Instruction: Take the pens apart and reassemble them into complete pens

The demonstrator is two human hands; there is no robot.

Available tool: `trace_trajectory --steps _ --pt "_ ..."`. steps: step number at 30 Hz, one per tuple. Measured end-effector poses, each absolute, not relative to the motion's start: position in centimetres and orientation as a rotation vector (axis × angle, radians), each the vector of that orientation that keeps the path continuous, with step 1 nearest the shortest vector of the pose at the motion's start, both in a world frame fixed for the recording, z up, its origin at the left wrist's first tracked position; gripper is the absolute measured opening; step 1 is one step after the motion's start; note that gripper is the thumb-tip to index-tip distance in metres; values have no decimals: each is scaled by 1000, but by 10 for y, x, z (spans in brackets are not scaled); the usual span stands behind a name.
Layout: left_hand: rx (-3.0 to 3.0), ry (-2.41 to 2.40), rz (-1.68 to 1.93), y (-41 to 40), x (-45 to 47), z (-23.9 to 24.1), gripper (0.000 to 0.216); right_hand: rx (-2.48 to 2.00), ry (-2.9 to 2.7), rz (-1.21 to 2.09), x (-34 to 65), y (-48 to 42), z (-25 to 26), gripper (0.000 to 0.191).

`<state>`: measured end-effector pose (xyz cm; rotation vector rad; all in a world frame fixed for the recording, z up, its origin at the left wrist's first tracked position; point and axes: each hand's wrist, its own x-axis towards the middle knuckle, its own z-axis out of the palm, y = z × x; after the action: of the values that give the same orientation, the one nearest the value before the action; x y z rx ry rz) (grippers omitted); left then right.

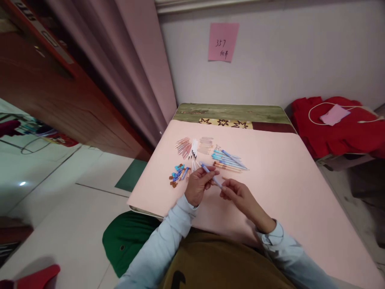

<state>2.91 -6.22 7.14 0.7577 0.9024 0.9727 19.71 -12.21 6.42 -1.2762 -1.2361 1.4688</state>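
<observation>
A blue pen [214,179] slants between my two hands above the pink-covered table. My left hand [198,184] is closed around its upper part, and my right hand [237,195] pinches its lower end. Just beyond lie assembled pens [228,159] in blue, turquoise and orange-brown. White refills with dark tips [193,149] lie in the middle, between reddish clear barrels [184,147] and paler clear barrels [206,145]. Left of my left hand is a pile of small blue and brown parts [173,178], with coloured tubes [185,174] beside it.
The table [282,180] has a pink cover and a green wooden far edge. A pink note [223,42] is on the wall behind. Red cloth [327,136] with a white cable lies at the right. A green stool [129,241] and a wooden door [75,92] are at the left.
</observation>
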Motion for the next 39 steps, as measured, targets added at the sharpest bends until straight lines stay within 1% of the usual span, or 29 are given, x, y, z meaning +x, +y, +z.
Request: trace_trajectory --steps 4,6,11,13,15,20,22,24,26,30,33,36,39 --pt "660 928 982 -63 27 74 40 -1063 -841 1944 182 -122 67 42" --pt "635 933 978 -63 24 73 41 -956 -691 2119 180 -118 65 42" --pt "596 830 1010 -63 18 72 41 -779 -426 2303 178 -114 58 35" --pt "606 852 1017 -63 17 72 37 -788 -425 2297 176 -115 58 33" --pt "625 894 1041 -63 17 72 33 -852 -470 2222 173 -117 59 35" --pt "649 957 1128 -65 24 67 31 -1114 -787 1825 167 -118 57 42" --pt "633 981 1153 -67 27 65 32 -1208 -926 1652 164 -119 54 42" --pt "621 1003 1177 -68 30 64 32 -1262 -986 1557 162 -119 52 41" --pt "614 1008 1195 -68 30 64 31 -1223 -936 1619 160 -120 54 41" --pt "533 897 1103 -67 26 65 36 -959 -642 1992 163 -119 60 40" --pt "498 827 1002 -67 22 65 41 -843 -487 2165 169 -118 62 37" --pt "531 835 1033 -69 22 65 37 -857 -471 2215 171 -117 62 37" --pt "577 863 1091 -70 25 66 31 -983 -612 2099 169 -118 63 41"
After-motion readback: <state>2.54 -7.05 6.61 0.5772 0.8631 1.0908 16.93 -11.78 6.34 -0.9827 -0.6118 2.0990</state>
